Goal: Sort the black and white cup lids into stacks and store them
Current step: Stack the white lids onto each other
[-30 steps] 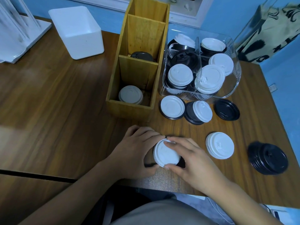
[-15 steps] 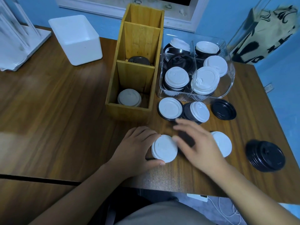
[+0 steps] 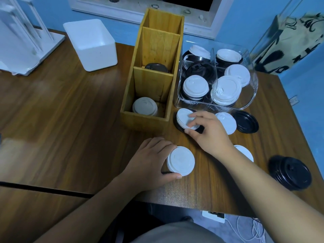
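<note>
A short stack of white lids [image 3: 181, 161] is gripped at its edge by the left hand [image 3: 150, 162] on the desk [image 3: 70, 111], in front of the wooden organizer [image 3: 143, 121]. Another pile of white lids [image 3: 184, 118], tilted on a black lid [image 3: 176, 124] just beside the organizer's front right corner, is pinched between thumb and fingers by the right hand [image 3: 210, 135]. A stored white stack [image 3: 145, 106] is seen in the organizer's front compartment.
</note>
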Action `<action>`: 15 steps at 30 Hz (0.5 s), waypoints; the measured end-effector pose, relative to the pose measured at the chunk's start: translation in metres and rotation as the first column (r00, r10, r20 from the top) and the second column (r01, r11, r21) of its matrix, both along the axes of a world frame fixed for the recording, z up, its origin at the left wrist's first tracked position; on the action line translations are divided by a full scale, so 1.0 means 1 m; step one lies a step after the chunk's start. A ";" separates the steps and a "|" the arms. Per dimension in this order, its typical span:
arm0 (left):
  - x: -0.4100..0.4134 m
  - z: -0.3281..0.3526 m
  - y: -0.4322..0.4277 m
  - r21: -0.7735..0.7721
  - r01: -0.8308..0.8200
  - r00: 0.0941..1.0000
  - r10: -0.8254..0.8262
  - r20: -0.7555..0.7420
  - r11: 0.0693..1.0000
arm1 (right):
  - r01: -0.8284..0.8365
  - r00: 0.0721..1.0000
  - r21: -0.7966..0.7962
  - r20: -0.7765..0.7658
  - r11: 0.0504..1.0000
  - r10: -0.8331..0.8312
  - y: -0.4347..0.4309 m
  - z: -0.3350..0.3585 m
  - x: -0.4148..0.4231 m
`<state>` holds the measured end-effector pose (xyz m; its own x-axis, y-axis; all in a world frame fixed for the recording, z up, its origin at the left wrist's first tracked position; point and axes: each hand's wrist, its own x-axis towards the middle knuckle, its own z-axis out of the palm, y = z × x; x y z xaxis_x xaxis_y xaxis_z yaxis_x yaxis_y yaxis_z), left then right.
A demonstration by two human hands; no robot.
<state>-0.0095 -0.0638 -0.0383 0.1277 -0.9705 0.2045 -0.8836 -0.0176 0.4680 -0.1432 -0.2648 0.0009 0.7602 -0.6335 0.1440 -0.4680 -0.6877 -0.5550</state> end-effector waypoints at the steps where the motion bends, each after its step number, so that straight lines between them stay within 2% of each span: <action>1: 0.000 0.000 0.000 0.001 0.000 1.000 0.000 -0.003 1.000 | 0.022 0.999 0.016 0.033 1.000 -0.023 0.002 0.004 -0.002; 5: 0.000 0.000 0.000 0.005 0.002 1.000 -0.002 -0.019 1.000 | 0.094 0.966 0.039 0.239 0.995 -0.101 0.016 0.028 -0.017; 7: 0.000 0.000 0.000 0.006 0.002 1.000 -0.002 -0.027 1.000 | 0.156 0.925 0.213 0.310 0.964 -0.218 0.033 0.037 -0.036; 9: 0.000 0.000 0.000 0.008 -0.003 0.999 0.003 -0.035 1.000 | 0.217 0.877 0.463 0.294 0.859 -0.380 0.056 0.034 -0.060; 12: 0.001 0.000 -0.001 0.012 -0.008 0.999 0.009 -0.044 1.000 | 0.272 0.747 0.798 0.178 0.538 -0.641 0.087 0.021 -0.090; 13: 0.001 0.000 -0.001 0.008 -0.008 0.999 0.008 -0.047 1.000 | 0.303 0.715 0.833 0.123 0.463 -0.689 0.093 0.016 -0.096; 14: 0.001 0.000 0.000 0.002 -0.007 0.999 0.007 -0.048 1.000 | 0.352 0.703 0.827 0.075 0.438 -0.707 0.096 0.013 -0.100; 15: 0.000 0.000 0.000 -0.006 -0.006 0.999 0.006 -0.045 1.000 | 0.399 0.711 0.797 0.043 0.453 -0.702 0.097 0.012 -0.104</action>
<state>-0.0092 -0.0642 -0.0384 0.1427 -0.9685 0.2042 -0.8617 -0.0200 0.5070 -0.2467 -0.1680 0.0127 0.2046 -0.8996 -0.3859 -0.2860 0.3221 -0.9025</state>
